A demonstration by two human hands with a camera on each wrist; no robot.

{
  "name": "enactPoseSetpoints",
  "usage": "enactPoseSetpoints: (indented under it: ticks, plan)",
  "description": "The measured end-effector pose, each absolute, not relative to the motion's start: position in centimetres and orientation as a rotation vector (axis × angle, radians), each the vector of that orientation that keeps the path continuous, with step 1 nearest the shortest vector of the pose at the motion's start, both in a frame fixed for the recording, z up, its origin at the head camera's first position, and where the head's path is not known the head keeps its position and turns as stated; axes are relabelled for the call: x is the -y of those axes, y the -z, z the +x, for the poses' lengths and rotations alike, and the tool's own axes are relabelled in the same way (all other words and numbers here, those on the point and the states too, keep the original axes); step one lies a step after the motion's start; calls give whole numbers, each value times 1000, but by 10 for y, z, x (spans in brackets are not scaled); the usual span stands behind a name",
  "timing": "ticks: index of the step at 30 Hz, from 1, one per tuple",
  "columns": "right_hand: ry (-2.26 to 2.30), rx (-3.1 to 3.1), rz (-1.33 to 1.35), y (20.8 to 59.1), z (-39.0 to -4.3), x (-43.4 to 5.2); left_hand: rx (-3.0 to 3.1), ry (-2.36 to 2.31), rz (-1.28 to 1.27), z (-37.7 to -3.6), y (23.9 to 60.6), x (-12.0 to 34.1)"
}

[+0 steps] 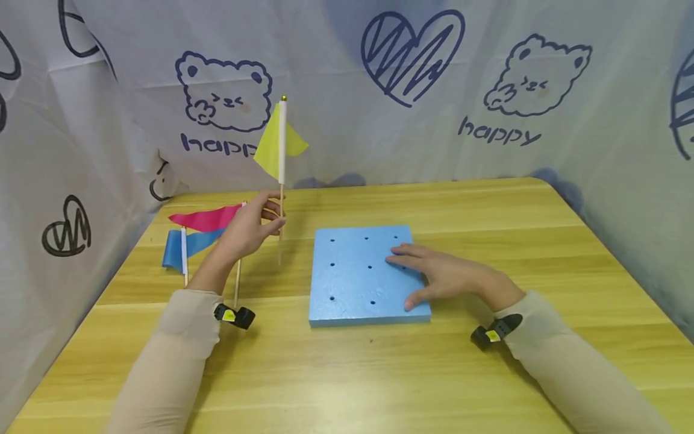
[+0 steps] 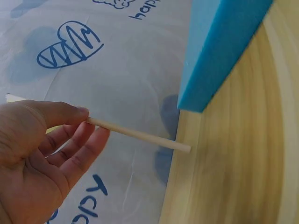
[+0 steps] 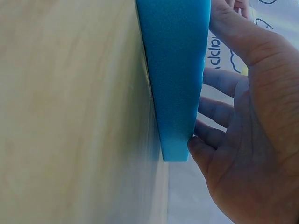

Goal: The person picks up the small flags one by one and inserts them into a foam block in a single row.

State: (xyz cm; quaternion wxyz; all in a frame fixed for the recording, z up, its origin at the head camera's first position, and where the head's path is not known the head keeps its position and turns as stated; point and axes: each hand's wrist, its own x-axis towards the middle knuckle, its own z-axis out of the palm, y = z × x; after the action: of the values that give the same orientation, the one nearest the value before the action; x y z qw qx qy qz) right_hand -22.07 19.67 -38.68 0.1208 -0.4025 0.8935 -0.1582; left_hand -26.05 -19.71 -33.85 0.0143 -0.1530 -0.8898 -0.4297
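L hand (image 1: 249,229) pinches yellow flag (image 1: 280,146) stick, upright, just left of blue foam board (image 1: 358,271). R hand (image 1: 444,274) spread flat on board. I judge risk: stick tilts, misses hole, gouges foam.

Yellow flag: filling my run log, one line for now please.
left hand: holds yellow flag upright | right hand: flat on foam block | holes empty

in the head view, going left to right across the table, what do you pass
blue flag → pink flag → left hand → yellow flag that it pinches by the stick → foam board → right hand resting flat on the board's right side
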Motion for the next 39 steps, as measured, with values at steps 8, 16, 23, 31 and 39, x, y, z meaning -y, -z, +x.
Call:
enactPoseSetpoints:
  ticks: [8,16,23,31,39]
  plan:
    - [438,-2605,-1185,390,-220,-196,2678,1476,-509,-270,334,170]
    - [437,-2585,-1274,386,-219,-194,2606,1530,-571,-281,333,142]
    - [423,-2546,-1307,382,-217,-196,2545,1655,-561,-292,330,115]
    - [408,-2545,-1286,387,-214,-197,2506,1731,-592,-303,334,88]
    - [407,-2563,-1306,386,-216,-196,2472,1750,-617,-310,328,69]
